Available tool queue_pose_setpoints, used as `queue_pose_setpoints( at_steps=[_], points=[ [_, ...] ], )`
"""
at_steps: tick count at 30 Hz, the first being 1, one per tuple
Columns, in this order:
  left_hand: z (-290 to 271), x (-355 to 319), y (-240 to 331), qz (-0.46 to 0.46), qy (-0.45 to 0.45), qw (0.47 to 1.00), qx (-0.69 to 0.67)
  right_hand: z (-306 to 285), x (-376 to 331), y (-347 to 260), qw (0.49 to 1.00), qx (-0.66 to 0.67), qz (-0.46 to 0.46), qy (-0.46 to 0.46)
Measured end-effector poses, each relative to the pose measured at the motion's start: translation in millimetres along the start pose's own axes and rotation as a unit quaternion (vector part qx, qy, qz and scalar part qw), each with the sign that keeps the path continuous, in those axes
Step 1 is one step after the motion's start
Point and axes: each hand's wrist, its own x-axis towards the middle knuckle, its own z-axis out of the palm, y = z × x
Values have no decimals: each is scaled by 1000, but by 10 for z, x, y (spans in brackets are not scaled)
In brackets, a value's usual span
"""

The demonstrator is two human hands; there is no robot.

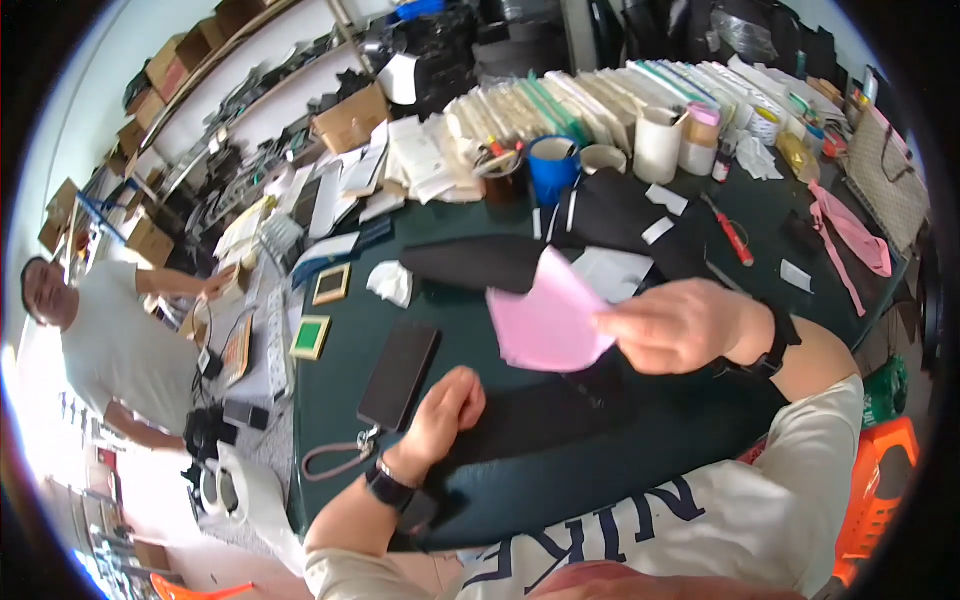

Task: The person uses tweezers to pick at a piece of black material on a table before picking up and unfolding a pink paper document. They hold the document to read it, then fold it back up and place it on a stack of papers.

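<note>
My right hand (690, 325) pinches a pink sheet (548, 315) by its right edge and holds it up above the table; whether it is paper or cloth I cannot tell. My left hand (443, 412) is closed in a loose fist over the table, with nothing seen in it. Beside that fist lies a dark phone (399, 375) with a wrist strap (338, 458). Below the pink sheet, a flat black piece (540, 418) rests on the dark green table (340, 395). Beyond the sheet lies a black shaped piece (470, 262).
Along the back stand a blue cup (553, 168), a white container (657, 145) and a row of folders (570, 105). A red-handled tool (735, 235) and pink straps (850, 235) lie at right. Crumpled tissue (390, 284) is at left; another person (130, 345) stands beyond.
</note>
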Motion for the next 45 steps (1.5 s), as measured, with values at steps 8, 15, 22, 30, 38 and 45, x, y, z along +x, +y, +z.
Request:
queue_pose_setpoints(
  at_steps=[8, 15, 22, 30, 38, 45],
  points=[
    [-85, 104, 48, -13, 81, 986, -146, 464, 181, -374, 994, 69, 68, 56],
    [-276, 136, -53, 41, 116, 963, -238, 619, 183, -345, 864, 313, 327, 219],
    [-276, 69, -49, -28, 35, 979, -197, 902, 3, -299, 674, 529, 435, 277],
    [-240, 113, -30, -33, 21, 977, -209, 849, -81, -214, 578, 614, 463, 272],
    [-235, 94, -33, -60, -57, 976, -200, 842, -54, -205, 669, 533, 475, 204],
    [-70, -63, 5, -27, -74, 989, -122, 841, 10, -320, 691, 533, 470, 129]
  ],
)
